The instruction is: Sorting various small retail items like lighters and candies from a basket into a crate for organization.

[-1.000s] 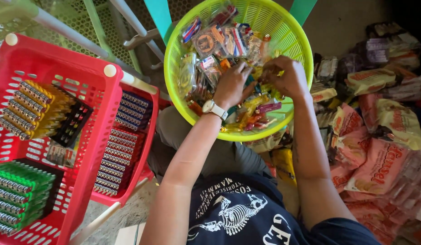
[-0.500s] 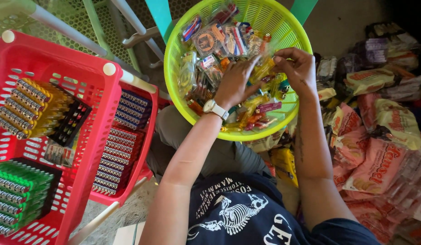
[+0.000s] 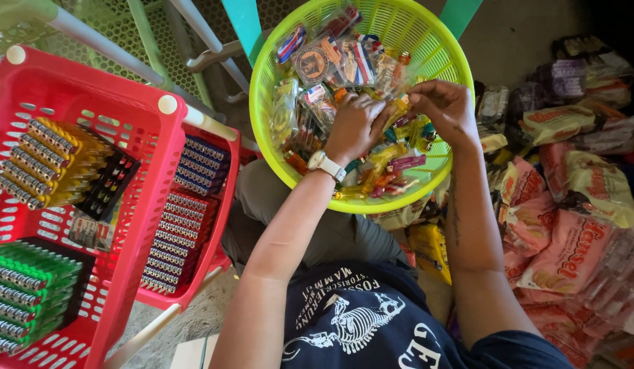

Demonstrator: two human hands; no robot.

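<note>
A lime-green round plastic basket (image 3: 436, 51) rests on my lap, filled with several small wrapped packets and sachets (image 3: 330, 58). My left hand (image 3: 354, 126), with a white wristwatch (image 3: 325, 164) on the wrist, reaches into the middle of the pile. My right hand (image 3: 445, 106) is just to its right, fingers bent inward. Both hands pinch a small clear packet with yellow and orange contents (image 3: 397, 108) between them. Other packets lie under and around the fingers.
A red plastic rack (image 3: 136, 137) stands at left with trays of yellow lighters (image 3: 47, 160), green lighters (image 3: 23, 290) and dark blue lighters (image 3: 184, 219). Pink and yellow snack bags (image 3: 576, 205) pile up on the right. A teal chair frame (image 3: 242, 27) is behind the basket.
My right hand has moved up from the basket's lower right rim and closer to my left hand. The left hand shifted slightly deeper into the packets.
</note>
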